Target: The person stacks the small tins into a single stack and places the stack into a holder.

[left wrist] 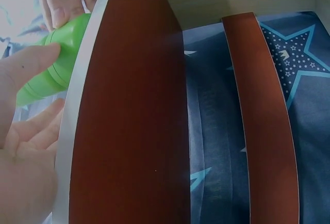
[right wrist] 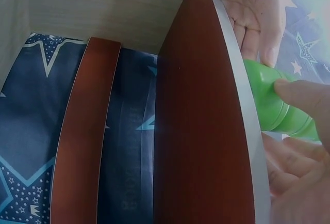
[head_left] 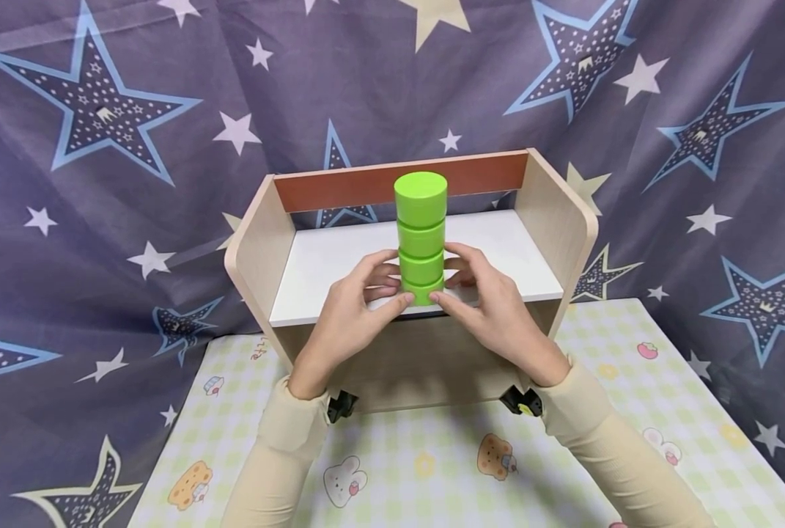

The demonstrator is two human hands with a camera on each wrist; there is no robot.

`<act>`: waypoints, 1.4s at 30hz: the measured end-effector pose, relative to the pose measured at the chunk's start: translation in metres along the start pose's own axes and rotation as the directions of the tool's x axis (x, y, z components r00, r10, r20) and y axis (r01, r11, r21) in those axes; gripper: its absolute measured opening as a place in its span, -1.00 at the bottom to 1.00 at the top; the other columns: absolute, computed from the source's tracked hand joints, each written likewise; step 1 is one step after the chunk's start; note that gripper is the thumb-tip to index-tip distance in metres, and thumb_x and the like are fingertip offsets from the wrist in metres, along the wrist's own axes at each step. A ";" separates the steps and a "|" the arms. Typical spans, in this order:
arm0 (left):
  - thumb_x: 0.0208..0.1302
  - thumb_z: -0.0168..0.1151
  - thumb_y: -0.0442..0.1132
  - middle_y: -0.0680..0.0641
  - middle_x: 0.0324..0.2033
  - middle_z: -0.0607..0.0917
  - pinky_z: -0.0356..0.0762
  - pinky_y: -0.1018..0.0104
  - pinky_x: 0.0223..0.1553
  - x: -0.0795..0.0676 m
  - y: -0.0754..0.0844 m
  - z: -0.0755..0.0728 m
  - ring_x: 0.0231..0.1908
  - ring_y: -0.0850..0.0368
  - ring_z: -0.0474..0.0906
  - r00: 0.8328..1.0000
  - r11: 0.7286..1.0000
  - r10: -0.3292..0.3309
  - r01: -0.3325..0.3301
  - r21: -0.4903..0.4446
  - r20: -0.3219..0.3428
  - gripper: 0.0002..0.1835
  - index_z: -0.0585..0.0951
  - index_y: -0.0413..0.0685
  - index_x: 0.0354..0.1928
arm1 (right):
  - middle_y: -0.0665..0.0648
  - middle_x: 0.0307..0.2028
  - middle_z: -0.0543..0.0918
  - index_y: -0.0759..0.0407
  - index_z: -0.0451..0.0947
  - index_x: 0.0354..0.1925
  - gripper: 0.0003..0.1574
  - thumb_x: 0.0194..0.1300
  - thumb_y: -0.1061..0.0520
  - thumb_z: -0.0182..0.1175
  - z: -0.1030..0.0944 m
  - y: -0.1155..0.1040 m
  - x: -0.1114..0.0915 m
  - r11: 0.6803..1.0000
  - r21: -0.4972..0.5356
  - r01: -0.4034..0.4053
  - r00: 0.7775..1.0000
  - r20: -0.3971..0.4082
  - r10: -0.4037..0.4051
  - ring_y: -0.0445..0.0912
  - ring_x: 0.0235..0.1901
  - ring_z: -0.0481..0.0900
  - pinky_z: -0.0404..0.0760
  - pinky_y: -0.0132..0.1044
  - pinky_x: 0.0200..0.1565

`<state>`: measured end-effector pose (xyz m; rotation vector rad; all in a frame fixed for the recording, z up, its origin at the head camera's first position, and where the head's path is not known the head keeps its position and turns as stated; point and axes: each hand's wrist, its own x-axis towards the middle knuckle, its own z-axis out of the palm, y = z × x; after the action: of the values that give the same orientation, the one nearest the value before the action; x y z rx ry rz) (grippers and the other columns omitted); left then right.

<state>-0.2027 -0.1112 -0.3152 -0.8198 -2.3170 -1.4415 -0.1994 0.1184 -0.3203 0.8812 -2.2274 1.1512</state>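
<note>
A bright green tiered cylinder stands upright at the front of the white shelf board, flat on top and marked by grooves between its tiers. My left hand holds its lowest part from the left, thumb at the front and fingers curved toward the back. From the other side, my right hand grips the same low part, its thumb near the left one. Both wrist views show the lower end of the cylinder at the board's pale edge, with a thumb on its green side.
The small wooden shelf unit has a left side panel, a right side panel and a reddish-brown back rail. An open space lies under its board. It stands on a checked tablecloth before a starry curtain.
</note>
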 end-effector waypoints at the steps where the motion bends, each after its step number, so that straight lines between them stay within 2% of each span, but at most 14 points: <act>1: 0.24 0.46 -0.24 -0.04 -0.04 0.70 0.65 0.33 -0.01 0.000 0.000 0.000 -0.10 0.17 0.68 1.000 1.000 -0.001 0.001 -0.003 -0.004 -0.36 0.45 0.00 0.35 | 0.14 0.02 0.66 0.15 0.25 0.41 -0.14 0.26 0.16 0.43 0.000 0.000 0.000 1.000 -0.001 0.002 1.000 -0.002 -0.002 -0.08 -0.16 0.67 0.68 -0.21 -0.11; 9: 0.22 0.46 -0.30 -0.07 -0.15 0.69 0.67 0.33 -0.06 0.001 0.000 -0.001 -0.17 0.15 0.68 1.000 0.999 -0.007 0.006 -0.040 -0.030 -0.37 0.46 -0.06 0.32 | 0.13 -0.14 0.64 0.21 0.28 0.40 -0.15 0.24 0.19 0.44 -0.001 0.001 0.001 1.000 -0.005 0.014 1.000 -0.017 -0.014 -0.06 -0.21 0.65 0.69 -0.17 -0.11; 14: 0.23 0.45 -0.32 -0.06 -0.24 0.68 0.68 0.32 -0.09 0.001 0.000 -0.001 -0.21 0.14 0.67 0.999 0.999 -0.006 0.005 -0.044 -0.033 -0.34 0.42 -0.12 0.35 | 0.05 -0.28 0.65 0.23 0.29 0.36 -0.20 0.25 0.24 0.42 -0.001 0.002 0.000 1.000 0.014 0.015 1.000 -0.024 -0.014 -0.12 -0.26 0.64 0.69 -0.17 -0.10; 18: 0.26 0.42 -0.31 -0.03 -0.26 0.68 0.69 0.32 -0.10 0.001 0.000 -0.001 -0.22 0.15 0.66 0.999 0.999 -0.004 0.003 -0.039 -0.034 -0.33 0.38 -0.16 0.37 | 0.01 -0.32 0.67 0.20 0.28 0.36 -0.20 0.26 0.26 0.41 -0.001 0.002 -0.001 1.000 0.017 0.018 1.000 -0.022 -0.017 -0.16 -0.30 0.66 0.70 -0.18 -0.13; 24: 0.27 0.42 -0.28 -0.04 -0.22 0.70 0.69 0.30 -0.10 0.000 0.000 -0.002 -0.22 0.13 0.69 0.999 0.998 -0.017 0.015 -0.063 -0.037 -0.32 0.37 -0.14 0.38 | 0.03 -0.28 0.70 0.18 0.28 0.36 -0.22 0.27 0.27 0.39 -0.001 0.002 -0.001 1.000 0.024 0.013 1.000 -0.022 -0.013 -0.15 -0.27 0.69 0.71 -0.17 -0.16; 36: 0.26 0.44 -0.26 -0.05 -0.12 0.73 0.68 0.33 -0.07 -0.001 -0.001 -0.003 -0.14 0.14 0.71 0.999 0.996 -0.031 0.028 -0.089 -0.032 -0.31 0.36 -0.05 0.39 | 0.07 -0.10 0.74 0.21 0.24 0.38 -0.22 0.31 0.22 0.37 -0.001 0.001 -0.001 0.999 -0.031 0.018 1.000 0.006 -0.017 -0.10 -0.16 0.68 0.69 -0.13 -0.16; 42: 0.26 0.44 -0.26 -0.10 -0.02 0.72 0.67 0.30 -0.03 -0.001 0.001 -0.003 -0.09 0.09 0.69 0.999 0.994 -0.034 0.031 -0.105 -0.030 -0.30 0.36 -0.04 0.40 | 0.10 0.00 0.71 0.19 0.18 0.44 -0.17 0.35 0.16 0.35 -0.001 -0.001 0.000 0.998 -0.070 0.012 0.999 0.052 -0.009 -0.08 -0.12 0.65 0.68 -0.14 -0.15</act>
<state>-0.2014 -0.1140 -0.3142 -0.7844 -2.2582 -1.5896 -0.1986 0.1191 -0.3193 0.9030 -2.2873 1.0502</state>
